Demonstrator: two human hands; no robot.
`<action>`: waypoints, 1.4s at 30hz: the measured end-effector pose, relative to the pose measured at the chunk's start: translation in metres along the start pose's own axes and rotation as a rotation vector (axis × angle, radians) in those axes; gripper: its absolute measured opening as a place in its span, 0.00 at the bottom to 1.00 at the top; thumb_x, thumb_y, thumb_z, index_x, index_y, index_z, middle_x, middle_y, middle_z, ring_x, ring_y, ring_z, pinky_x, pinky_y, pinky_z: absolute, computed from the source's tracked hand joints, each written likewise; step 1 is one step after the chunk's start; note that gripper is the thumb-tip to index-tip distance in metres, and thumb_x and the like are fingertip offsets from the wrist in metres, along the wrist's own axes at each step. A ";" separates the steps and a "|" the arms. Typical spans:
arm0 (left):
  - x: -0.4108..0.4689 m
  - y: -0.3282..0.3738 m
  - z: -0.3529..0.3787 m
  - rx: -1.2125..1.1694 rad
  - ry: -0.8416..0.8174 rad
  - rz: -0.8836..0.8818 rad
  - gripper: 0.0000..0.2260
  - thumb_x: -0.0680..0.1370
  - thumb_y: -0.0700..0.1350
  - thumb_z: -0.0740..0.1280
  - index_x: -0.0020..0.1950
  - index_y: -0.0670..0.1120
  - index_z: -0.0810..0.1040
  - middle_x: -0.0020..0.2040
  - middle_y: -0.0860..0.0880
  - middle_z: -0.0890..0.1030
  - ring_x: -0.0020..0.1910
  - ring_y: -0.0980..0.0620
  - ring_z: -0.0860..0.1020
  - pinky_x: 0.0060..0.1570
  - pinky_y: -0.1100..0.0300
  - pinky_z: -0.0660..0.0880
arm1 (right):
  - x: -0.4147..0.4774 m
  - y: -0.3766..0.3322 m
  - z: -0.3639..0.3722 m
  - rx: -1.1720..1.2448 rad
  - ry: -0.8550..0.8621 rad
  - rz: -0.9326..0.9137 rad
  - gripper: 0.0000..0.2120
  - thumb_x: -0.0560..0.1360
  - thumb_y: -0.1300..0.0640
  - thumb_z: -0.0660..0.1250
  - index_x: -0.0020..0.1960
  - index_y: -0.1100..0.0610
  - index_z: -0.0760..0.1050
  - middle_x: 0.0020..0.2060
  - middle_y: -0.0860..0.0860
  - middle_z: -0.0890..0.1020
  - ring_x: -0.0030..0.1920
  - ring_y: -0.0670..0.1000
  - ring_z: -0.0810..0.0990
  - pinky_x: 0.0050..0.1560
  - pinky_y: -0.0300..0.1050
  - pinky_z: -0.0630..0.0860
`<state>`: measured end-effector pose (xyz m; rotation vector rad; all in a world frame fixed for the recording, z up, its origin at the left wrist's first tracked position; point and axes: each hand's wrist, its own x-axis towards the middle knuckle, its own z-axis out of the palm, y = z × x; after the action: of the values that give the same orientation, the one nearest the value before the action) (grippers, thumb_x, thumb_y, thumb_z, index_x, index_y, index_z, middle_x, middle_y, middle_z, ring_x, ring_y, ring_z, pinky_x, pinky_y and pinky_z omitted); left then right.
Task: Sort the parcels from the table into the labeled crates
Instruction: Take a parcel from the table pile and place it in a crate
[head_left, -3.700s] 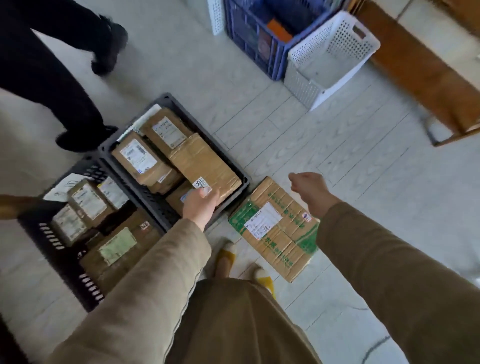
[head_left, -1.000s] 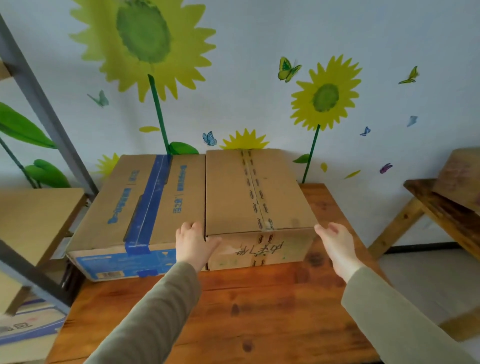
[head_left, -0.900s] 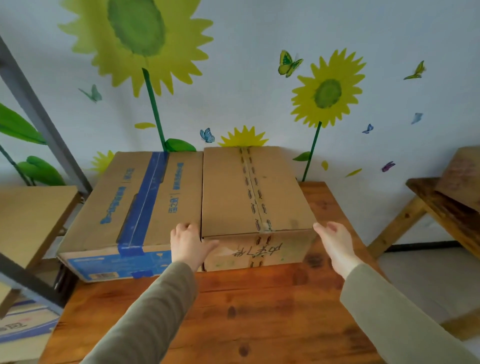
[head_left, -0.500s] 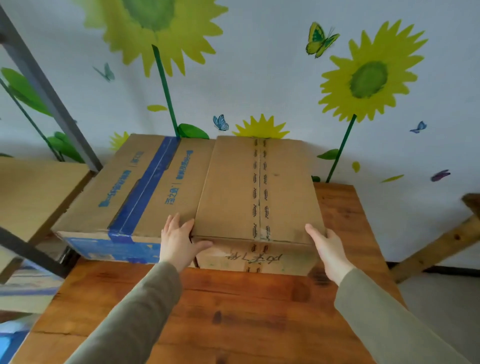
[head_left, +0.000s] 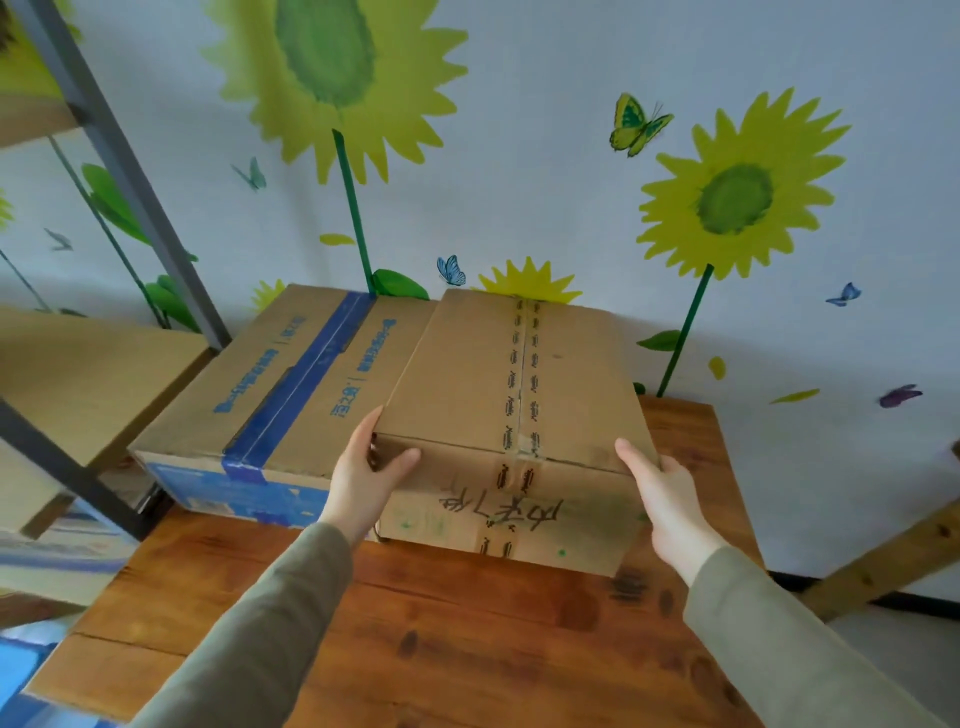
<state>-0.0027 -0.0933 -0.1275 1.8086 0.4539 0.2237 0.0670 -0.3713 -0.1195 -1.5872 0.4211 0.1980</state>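
Plain brown box (head_left: 519, 374) sits at the back of the wooden table (head_left: 441, 623), against the sunflower wall, touching the blue-taped box (head_left: 260, 395) on its left. Left hand (head_left: 363, 478) grips the near left corner: thumb across the front face, fingers up the side. Right hand (head_left: 670, 493) holds the near right corner, thumb on the top edge, fingers wrapped out of sight round the side (can't tell if the box is off the table). No crates in view.
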 end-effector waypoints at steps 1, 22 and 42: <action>-0.001 0.004 0.001 -0.035 0.014 0.011 0.30 0.75 0.44 0.69 0.75 0.50 0.61 0.66 0.48 0.72 0.65 0.49 0.71 0.66 0.50 0.69 | -0.001 -0.006 -0.002 0.017 0.001 -0.013 0.26 0.73 0.46 0.69 0.65 0.59 0.70 0.56 0.54 0.78 0.57 0.56 0.76 0.62 0.54 0.72; 0.018 0.127 -0.011 -0.112 -0.018 0.249 0.27 0.77 0.47 0.67 0.74 0.47 0.64 0.63 0.51 0.75 0.60 0.51 0.75 0.56 0.56 0.73 | -0.029 -0.135 -0.029 -0.024 -0.075 -0.316 0.05 0.75 0.51 0.68 0.46 0.47 0.72 0.47 0.48 0.79 0.47 0.48 0.78 0.53 0.51 0.74; 0.044 0.131 -0.004 -0.526 0.023 0.057 0.13 0.79 0.54 0.61 0.57 0.48 0.78 0.52 0.47 0.82 0.53 0.49 0.79 0.51 0.56 0.73 | -0.003 -0.138 -0.036 0.242 -0.150 -0.278 0.14 0.79 0.46 0.60 0.56 0.52 0.78 0.48 0.52 0.85 0.51 0.51 0.82 0.52 0.50 0.76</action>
<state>0.0599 -0.1007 -0.0051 1.3052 0.3219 0.3665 0.1129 -0.4051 0.0114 -1.3647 0.1001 0.0500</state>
